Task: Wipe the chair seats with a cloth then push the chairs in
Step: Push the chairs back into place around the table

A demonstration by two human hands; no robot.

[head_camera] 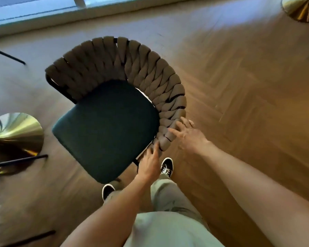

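Clearly both hands are at the near end of the chair's woven backrest. The dark-framed chair with a teal cushioned seat [105,129] stands on the herringbone wooden floor [239,86], its curved backrest of thick grey-brown braided straps [132,68] sweeping round the far and right side of the seat. The left hand [149,164] lies on the backrest's lowest end, just beside the seat's right edge, fingers extended along the straps; whether they hook underneath I cannot tell. The right hand [187,134] sits slightly farther along the same rim, fingers spread and loosely touching the outer straps, with no firm wrap visible, though blur softens the detail. No cloth appears in either hand or on the seat.

Judging by this, the chair is being turned or steered rather than wiped. Both contacts lie on one end of a soft, yielding weave, so a push from there could twist the chair instead of sliding it straight, or the fingers could slip off. Beyond the seat, away from the hands, the brass cone-shaped table base [16,132] stands close; a swinging chair could knock it. The person's black-and-white sneaker [167,167] is just below the left hand, near a chair leg.
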